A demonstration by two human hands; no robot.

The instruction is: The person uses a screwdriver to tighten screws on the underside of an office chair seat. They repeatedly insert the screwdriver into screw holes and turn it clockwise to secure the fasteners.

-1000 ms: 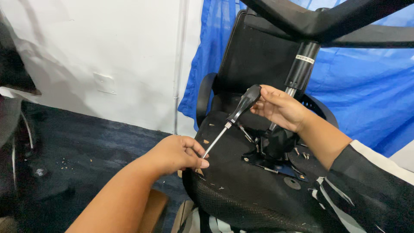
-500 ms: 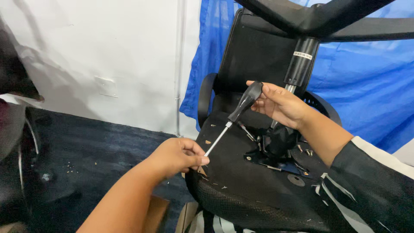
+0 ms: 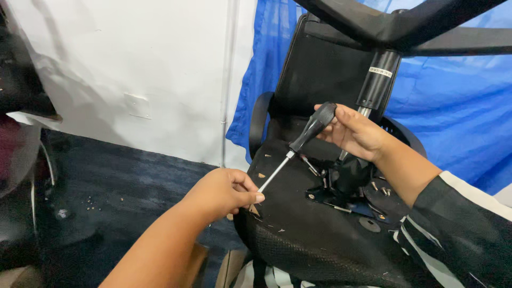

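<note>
An overturned black office chair [image 3: 320, 234] is seen with the underside of its seat facing up, and everything else is placed relative to it. A screwdriver [image 3: 298, 146] is held slanted above the seat's underside, its black handle uppermost toward the chair's gas cylinder [image 3: 377, 80] and its metal shaft running down toward the seat's near left edge. The handle is gripped by the right hand [image 3: 354, 130], whose fingers are curled around the handle's top end. The lower end of the shaft is pinched by the left hand [image 3: 221, 192] between thumb and fingertips, right at the seat's left edge; the tip itself is hidden behind those fingers. At the middle of the seat's underside, just right of the shaft, the black tilt mechanism [image 3: 344, 184] is mounted, with the cylinder rising from it to the chair base [image 3: 394, 24] at the top of the view. Small light chips are scattered over the seat's underside. Behind the chair a blue tarpaulin [image 3: 453, 101] is hung, and to the chair's left a white wall [image 3: 133, 69] and a dark carpet [image 3: 122, 186] are seen.
</note>
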